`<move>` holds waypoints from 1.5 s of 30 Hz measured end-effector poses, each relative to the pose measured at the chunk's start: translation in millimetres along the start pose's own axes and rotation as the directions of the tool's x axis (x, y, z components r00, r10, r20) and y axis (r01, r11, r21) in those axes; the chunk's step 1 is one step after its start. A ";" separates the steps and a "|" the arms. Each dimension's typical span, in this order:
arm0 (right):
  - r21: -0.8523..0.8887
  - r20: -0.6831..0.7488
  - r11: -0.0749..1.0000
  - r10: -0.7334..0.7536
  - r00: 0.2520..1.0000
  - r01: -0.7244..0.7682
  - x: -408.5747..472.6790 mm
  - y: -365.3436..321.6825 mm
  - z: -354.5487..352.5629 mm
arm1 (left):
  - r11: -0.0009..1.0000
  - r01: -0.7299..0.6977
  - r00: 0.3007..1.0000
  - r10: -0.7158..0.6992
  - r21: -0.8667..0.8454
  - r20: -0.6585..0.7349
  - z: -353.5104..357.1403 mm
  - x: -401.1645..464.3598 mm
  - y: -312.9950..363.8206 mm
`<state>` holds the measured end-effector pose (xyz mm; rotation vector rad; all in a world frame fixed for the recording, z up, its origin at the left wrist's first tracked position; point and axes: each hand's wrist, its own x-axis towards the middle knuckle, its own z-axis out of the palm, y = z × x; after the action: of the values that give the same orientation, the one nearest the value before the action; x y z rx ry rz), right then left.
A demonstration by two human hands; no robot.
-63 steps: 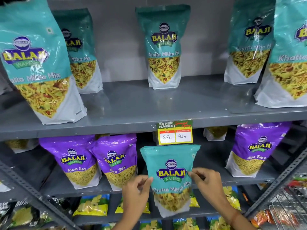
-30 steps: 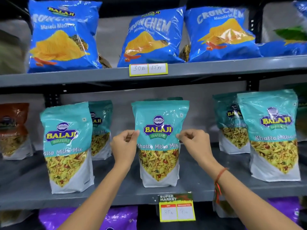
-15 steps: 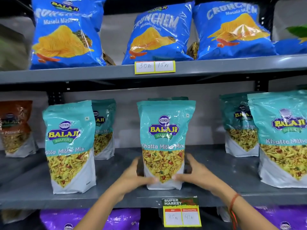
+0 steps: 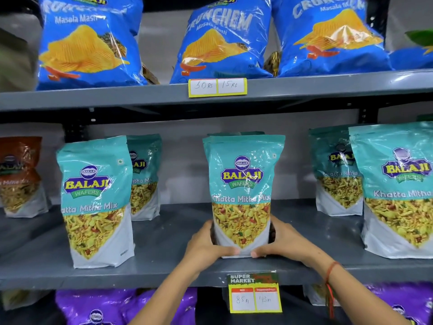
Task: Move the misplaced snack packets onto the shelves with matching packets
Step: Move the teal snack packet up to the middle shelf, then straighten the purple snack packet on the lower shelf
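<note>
A teal Khatta Mitha Mix packet (image 4: 242, 184) stands upright in the middle of the grey middle shelf (image 4: 164, 249), in front of another teal packet whose top edge shows behind it. My left hand (image 4: 206, 242) grips its lower left corner and my right hand (image 4: 283, 240) grips its lower right corner, thumbs on the white base. Matching teal packets stand at the left (image 4: 96, 198), behind that one (image 4: 145, 177), and at the right (image 4: 337, 172) and far right (image 4: 398, 186).
Blue Crunchem chip bags (image 4: 222, 41) line the top shelf above a price tag (image 4: 217, 87). A brown packet (image 4: 21, 174) stands at the far left of the middle shelf. Purple packets (image 4: 98, 306) fill the shelf below, beside a Super Market price label (image 4: 254, 293).
The teal packet was lifted from the purple-packet shelf up to the middle shelf. My hands slid from its top corners down to its base, and it now stands on the shelf.
</note>
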<state>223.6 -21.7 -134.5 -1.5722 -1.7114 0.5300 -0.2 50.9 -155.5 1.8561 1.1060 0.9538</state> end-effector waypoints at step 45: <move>0.200 0.326 0.901 0.309 0.893 -0.385 -49.8 122.8 370.2 | 0.836 0.538 0.840 -0.542 -0.108 -0.010 -27.9 -145.2 -328.8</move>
<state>27.5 15.9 -473.3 -1.6763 -1.4825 1.1708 -188.5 35.1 -462.6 1.3260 1.4740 0.6952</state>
